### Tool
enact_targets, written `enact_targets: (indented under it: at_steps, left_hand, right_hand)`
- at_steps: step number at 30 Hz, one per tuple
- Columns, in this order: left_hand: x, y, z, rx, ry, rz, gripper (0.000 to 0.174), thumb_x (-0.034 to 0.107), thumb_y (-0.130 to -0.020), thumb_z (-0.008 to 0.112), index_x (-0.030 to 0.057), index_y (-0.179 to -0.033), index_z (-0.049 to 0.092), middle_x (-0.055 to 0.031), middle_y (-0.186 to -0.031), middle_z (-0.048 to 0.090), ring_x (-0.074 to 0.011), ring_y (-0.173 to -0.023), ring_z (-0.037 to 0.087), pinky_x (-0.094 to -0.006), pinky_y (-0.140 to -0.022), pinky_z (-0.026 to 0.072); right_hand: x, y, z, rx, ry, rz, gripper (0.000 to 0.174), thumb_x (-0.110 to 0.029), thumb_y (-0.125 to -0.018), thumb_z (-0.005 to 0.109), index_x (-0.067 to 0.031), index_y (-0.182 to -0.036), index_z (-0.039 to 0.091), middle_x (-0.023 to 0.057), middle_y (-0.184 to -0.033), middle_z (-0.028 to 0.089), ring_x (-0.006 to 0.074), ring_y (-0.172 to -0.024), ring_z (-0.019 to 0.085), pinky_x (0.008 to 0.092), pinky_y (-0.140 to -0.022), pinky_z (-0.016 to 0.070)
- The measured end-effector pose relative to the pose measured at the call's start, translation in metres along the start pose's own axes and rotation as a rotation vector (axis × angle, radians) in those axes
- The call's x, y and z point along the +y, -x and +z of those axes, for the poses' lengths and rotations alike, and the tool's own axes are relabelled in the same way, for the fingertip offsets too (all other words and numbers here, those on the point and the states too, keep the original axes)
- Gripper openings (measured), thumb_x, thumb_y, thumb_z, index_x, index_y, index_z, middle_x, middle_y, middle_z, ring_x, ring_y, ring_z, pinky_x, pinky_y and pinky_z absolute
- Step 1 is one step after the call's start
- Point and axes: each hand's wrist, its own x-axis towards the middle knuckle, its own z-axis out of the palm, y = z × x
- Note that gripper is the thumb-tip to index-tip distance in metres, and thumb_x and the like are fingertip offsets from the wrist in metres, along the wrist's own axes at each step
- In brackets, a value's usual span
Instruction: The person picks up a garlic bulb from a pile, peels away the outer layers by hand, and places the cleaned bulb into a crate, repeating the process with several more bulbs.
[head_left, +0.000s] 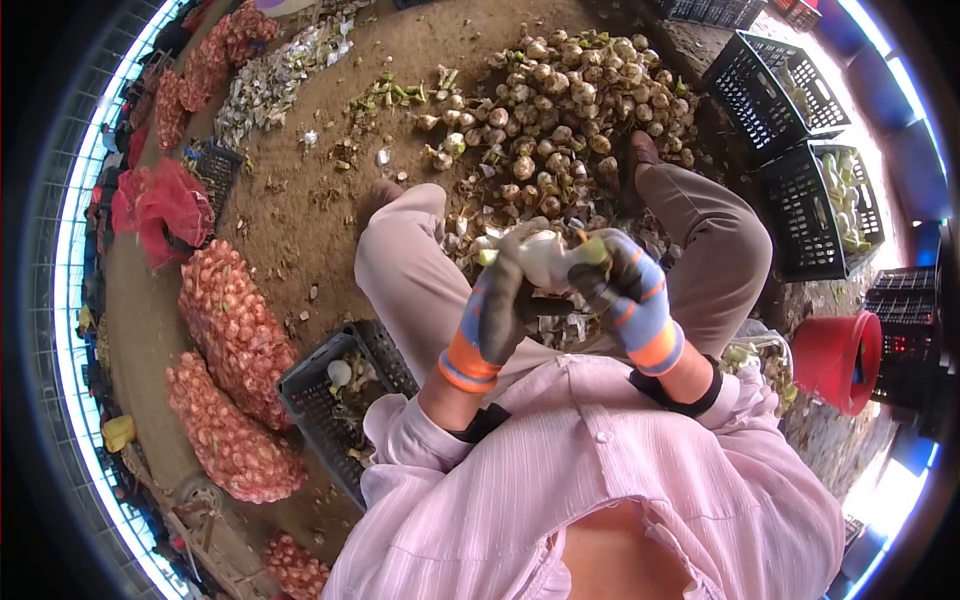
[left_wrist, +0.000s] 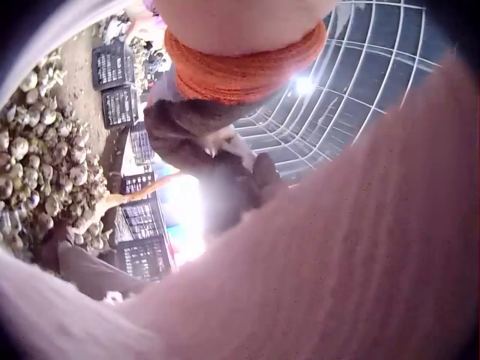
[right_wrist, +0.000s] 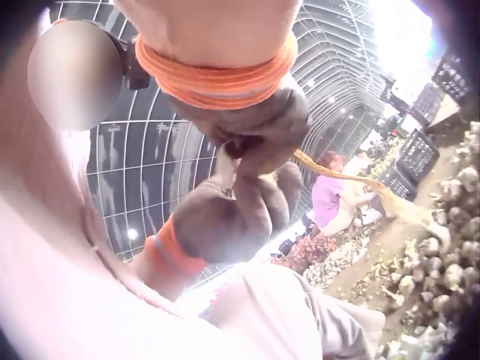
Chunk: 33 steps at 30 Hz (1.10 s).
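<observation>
A peeled white garlic bulb (head_left: 543, 260) with a greenish stub is held between two gloved hands in front of the lap. My left hand (head_left: 503, 300) curls round its left side. On the other side, my right hand (head_left: 628, 295) grips its stem end with bent fingers. Both gloves have dark palms and orange cuffs. From the fingers a long tan strip of dry skin (right_wrist: 337, 174) hangs towards the heap, seen in the right wrist view. The left wrist view shows the same strip (left_wrist: 146, 191), though the fingers there are mostly hidden.
A large heap of unpeeled bulbs (head_left: 560, 100) lies ahead between the feet. Black crates (head_left: 775, 95) stand at right, near a red bucket (head_left: 838, 362). Another crate (head_left: 300, 395) and filled red mesh bags (head_left: 235, 325) are at left. A person (right_wrist: 330, 196) sits farther off.
</observation>
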Motion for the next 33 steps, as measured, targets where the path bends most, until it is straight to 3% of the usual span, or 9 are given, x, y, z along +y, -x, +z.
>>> enact_targets:
  at_steps: [5, 8, 9, 12, 16, 19, 23, 27, 33]
  left_hand:
    - [0.007, -0.018, -0.022, 0.034, 0.077, 0.112, 0.064, 0.059, -0.09, 0.03, 0.0026, -0.098, 0.059, -0.0052, -0.078, 0.061, -0.0116, -0.059, 0.058, -0.0225, -0.046, 0.0447]
    - [0.01, -0.007, -0.026, -0.037, -0.21, 0.402, 0.073, 0.059, -0.091, 0.024, -0.003, -0.111, 0.056, -0.012, -0.105, 0.059, -0.0181, -0.092, 0.056, -0.0288, -0.08, 0.0409]
    - [0.009, -0.005, -0.026, -0.066, -0.34, 0.478, 0.075, 0.06, -0.09, 0.023, -0.0038, -0.113, 0.055, -0.0123, -0.109, 0.058, -0.0196, -0.1, 0.052, -0.0312, -0.089, 0.0335]
    - [0.007, -0.004, -0.025, -0.17, -0.685, 0.703, 0.076, 0.059, -0.09, 0.024, -0.0046, -0.118, 0.054, -0.0138, -0.115, 0.055, -0.0223, -0.106, 0.047, -0.0347, -0.099, 0.0259]
    - [0.008, 0.011, -0.019, -0.149, -0.819, 0.548, 0.067, 0.055, -0.09, 0.033, -0.0023, -0.117, 0.056, -0.0114, -0.098, 0.055, -0.021, -0.079, 0.049, -0.0306, -0.077, 0.0397]
    - [0.0, 0.005, -0.032, -0.245, -0.622, 0.573, 0.072, 0.059, -0.088, 0.033, -0.0025, -0.118, 0.055, -0.0094, -0.093, 0.054, -0.0195, -0.076, 0.047, -0.0288, -0.072, 0.0385]
    - [-0.001, 0.001, -0.036, -0.28, -0.64, 0.643, 0.074, 0.06, -0.088, 0.031, -0.0028, -0.121, 0.052, -0.0108, -0.097, 0.055, -0.0213, -0.076, 0.048, -0.0302, -0.07, 0.0394]
    - [0.016, 0.006, -0.026, -0.263, -0.965, 0.765, 0.069, 0.054, -0.089, 0.035, -0.0027, -0.123, 0.05, -0.0145, -0.097, 0.055, -0.0272, -0.082, 0.052, -0.0328, -0.072, 0.0431]
    - [0.007, 0.005, -0.03, -0.377, -0.439, 0.349, 0.078, 0.06, -0.087, 0.037, -0.0066, -0.126, 0.045, -0.0131, -0.111, 0.053, -0.0203, -0.093, 0.051, -0.0301, -0.082, 0.0401]
  right_hand:
    - [0.023, 0.003, -0.022, -0.201, -1.301, 0.458, 0.014, -0.004, -0.083, 0.055, 0.0008, -0.096, 0.058, 0.0039, -0.078, 0.059, 0.0107, -0.061, 0.053, 0.0253, -0.055, 0.0444]
    - [0.019, -0.005, -0.05, -0.433, 0.089, 0.627, 0.031, -0.019, -0.085, 0.059, 0.002, -0.108, 0.056, 0.0081, -0.089, 0.063, 0.0159, -0.076, 0.061, 0.0284, -0.068, 0.0491]
    - [0.018, 0.0, -0.04, -0.313, 0.746, 0.097, 0.036, -0.018, -0.083, 0.063, 0.0014, -0.112, 0.054, 0.0079, -0.096, 0.063, 0.0134, -0.087, 0.059, 0.0279, -0.077, 0.0474]
    - [0.001, -0.005, -0.024, -0.385, -0.543, 0.513, 0.039, -0.017, -0.081, 0.066, 0.0008, -0.112, 0.053, 0.0087, -0.099, 0.062, 0.0101, -0.09, 0.056, 0.0263, -0.078, 0.0459]
    - [-0.018, -0.026, 0.002, -0.511, -0.232, 0.226, 0.03, -0.019, -0.079, 0.069, 0.0001, -0.099, 0.06, 0.0076, -0.081, 0.064, 0.0121, -0.072, 0.06, 0.0259, -0.064, 0.0498]
    - [-0.011, -0.028, -0.006, -0.553, -0.603, 0.811, 0.024, -0.021, -0.084, 0.064, -0.0012, -0.098, 0.061, 0.0076, -0.072, 0.064, 0.0112, -0.052, 0.06, 0.0221, -0.041, 0.0453]
    - [-0.022, -0.023, -0.007, -0.459, -0.585, 0.858, 0.022, -0.019, -0.085, 0.063, 0.0006, -0.094, 0.06, 0.0059, -0.077, 0.064, 0.0097, -0.058, 0.059, 0.022, -0.049, 0.0471]
    - [-0.028, -0.019, 0.0, -0.468, -0.257, 0.326, 0.026, -0.018, -0.081, 0.068, 0.0018, -0.096, 0.06, 0.0016, -0.083, 0.061, 0.003, -0.079, 0.051, 0.0204, -0.067, 0.0429]
    - [-0.025, -0.026, -0.003, -0.469, -0.601, 0.842, 0.022, -0.021, -0.085, 0.063, -0.0026, -0.096, 0.062, 0.0038, -0.074, 0.063, 0.0099, -0.049, 0.058, 0.0186, -0.042, 0.0436]
